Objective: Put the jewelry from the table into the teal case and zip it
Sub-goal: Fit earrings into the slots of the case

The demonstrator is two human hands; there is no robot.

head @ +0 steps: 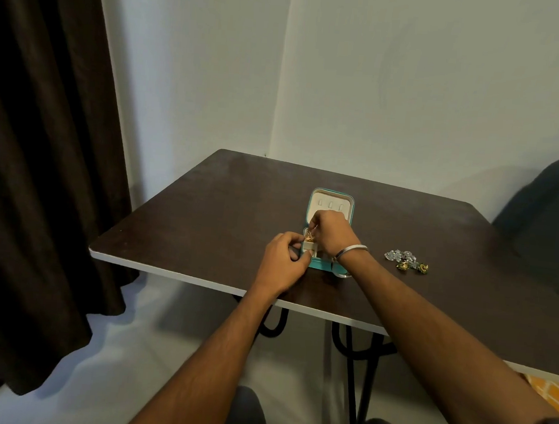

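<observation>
1. While the teal case [329,212] lies open on the dark table [204,212], a gold piece [310,237] is pinched over its near half by the right hand [331,234].
2. The case's near left edge is gripped by the left hand [284,262].
3. More jewelry [406,260] is left on the table, right of the case.

This looked like a room in a home. A small dark table [232,201] on black metal legs [367,369] stood pushed into the corner of 2 plain white walls [415,88]. Left of the table hung a heavy dark brown curtain [41,159]; right of it sat a dark padded chair [551,226].
</observation>
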